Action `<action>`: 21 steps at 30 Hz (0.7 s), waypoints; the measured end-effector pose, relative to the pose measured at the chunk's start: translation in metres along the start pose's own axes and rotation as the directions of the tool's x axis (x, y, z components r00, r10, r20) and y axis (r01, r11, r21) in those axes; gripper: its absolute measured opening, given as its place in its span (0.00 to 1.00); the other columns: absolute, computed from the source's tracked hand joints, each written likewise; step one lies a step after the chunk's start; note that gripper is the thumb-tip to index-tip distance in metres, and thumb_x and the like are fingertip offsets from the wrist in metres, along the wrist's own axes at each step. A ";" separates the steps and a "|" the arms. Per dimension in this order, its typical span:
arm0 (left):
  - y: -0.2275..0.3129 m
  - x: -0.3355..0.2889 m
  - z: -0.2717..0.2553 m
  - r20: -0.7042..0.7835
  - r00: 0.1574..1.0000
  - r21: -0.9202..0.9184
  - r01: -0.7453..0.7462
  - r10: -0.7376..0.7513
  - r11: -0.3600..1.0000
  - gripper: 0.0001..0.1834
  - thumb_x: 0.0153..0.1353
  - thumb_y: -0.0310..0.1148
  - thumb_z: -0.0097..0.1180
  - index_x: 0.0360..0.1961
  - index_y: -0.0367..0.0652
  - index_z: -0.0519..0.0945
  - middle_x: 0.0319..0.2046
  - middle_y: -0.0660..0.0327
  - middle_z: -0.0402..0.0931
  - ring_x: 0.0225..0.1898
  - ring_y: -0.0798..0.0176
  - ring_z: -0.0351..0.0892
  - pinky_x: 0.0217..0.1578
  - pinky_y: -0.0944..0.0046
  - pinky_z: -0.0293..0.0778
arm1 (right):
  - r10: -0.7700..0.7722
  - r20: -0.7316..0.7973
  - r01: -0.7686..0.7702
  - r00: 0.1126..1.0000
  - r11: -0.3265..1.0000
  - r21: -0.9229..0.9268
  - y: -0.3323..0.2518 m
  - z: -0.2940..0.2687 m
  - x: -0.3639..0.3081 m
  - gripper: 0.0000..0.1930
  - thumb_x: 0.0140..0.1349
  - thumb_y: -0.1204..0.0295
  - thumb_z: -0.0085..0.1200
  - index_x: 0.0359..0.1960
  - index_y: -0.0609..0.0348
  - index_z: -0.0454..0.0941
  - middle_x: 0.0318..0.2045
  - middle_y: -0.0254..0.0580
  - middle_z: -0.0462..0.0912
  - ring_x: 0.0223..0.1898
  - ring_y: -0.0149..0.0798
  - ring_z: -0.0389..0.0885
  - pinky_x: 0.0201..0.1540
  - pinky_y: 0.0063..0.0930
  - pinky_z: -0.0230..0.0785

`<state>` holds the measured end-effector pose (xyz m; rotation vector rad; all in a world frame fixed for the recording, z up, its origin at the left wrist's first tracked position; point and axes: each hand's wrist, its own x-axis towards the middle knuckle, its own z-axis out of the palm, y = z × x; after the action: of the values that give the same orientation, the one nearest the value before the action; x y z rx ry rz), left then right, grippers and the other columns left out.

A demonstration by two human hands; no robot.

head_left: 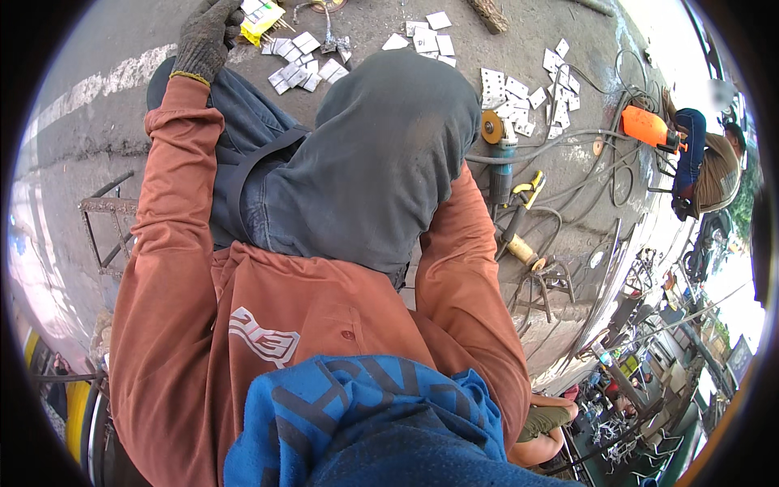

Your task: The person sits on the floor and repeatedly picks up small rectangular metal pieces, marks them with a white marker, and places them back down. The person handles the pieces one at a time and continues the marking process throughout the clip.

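My left hand [206,36], in a dark grey knit glove with a yellow cuff edge, reaches past my left knee at the top edge. Its fingers look curled, and the frame cuts off part of them; what they hold, if anything, is hidden. Right beside them lies a yellow-and-white packet [260,18] with thin rods sticking out. My right forearm [461,219] passes behind my raised knee [398,122], which hides my right hand. Nearest to that knee is an angle grinder [501,166] with a tan disc, lying on the ground.
Small pale metal plates with holes lie in several groups, such as the plates [299,61] ahead and the plates [507,97] at the right. Cables [584,134] snake around a yellow-handled tool [529,191]. An orange bottle [643,126] stands near another person [714,166]. A metal frame [109,215] stands left.
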<state>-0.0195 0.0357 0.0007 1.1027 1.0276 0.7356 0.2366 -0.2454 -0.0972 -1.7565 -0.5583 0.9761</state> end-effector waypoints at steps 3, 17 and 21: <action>-0.001 0.006 0.009 0.029 0.999 0.012 0.027 -0.027 1.000 0.16 0.69 0.32 0.63 0.55 0.38 0.81 0.27 0.67 0.77 0.22 0.78 0.68 0.20 0.76 0.61 | -0.044 -0.336 -0.036 0.941 0.974 -0.226 0.013 -0.004 0.015 0.13 0.67 0.68 0.56 0.52 0.54 0.77 0.37 0.51 0.85 0.40 0.48 0.86 0.46 0.41 0.75; 0.013 -0.004 0.064 0.053 0.993 0.043 0.104 -0.106 0.994 0.16 0.69 0.36 0.62 0.53 0.39 0.80 0.23 0.71 0.70 0.19 0.79 0.61 0.17 0.76 0.55 | -0.229 -0.010 0.118 0.973 0.539 -0.834 0.025 -0.091 0.112 0.34 0.44 0.78 0.60 0.59 0.46 0.71 0.46 0.58 0.83 0.52 0.61 0.80 0.53 0.55 0.75; 0.023 -0.013 0.074 0.040 0.996 0.086 0.074 -0.078 0.994 0.13 0.66 0.35 0.63 0.48 0.39 0.80 0.22 0.66 0.74 0.16 0.75 0.67 0.15 0.74 0.63 | -0.204 -0.087 0.061 0.975 0.625 -0.778 0.024 -0.074 0.110 0.31 0.50 0.74 0.64 0.58 0.49 0.69 0.49 0.59 0.76 0.51 0.64 0.79 0.53 0.53 0.75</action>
<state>0.0445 0.0051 0.0342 1.1408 1.0659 0.6099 0.3580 -0.2129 -0.1459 -2.4852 -1.0995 0.4669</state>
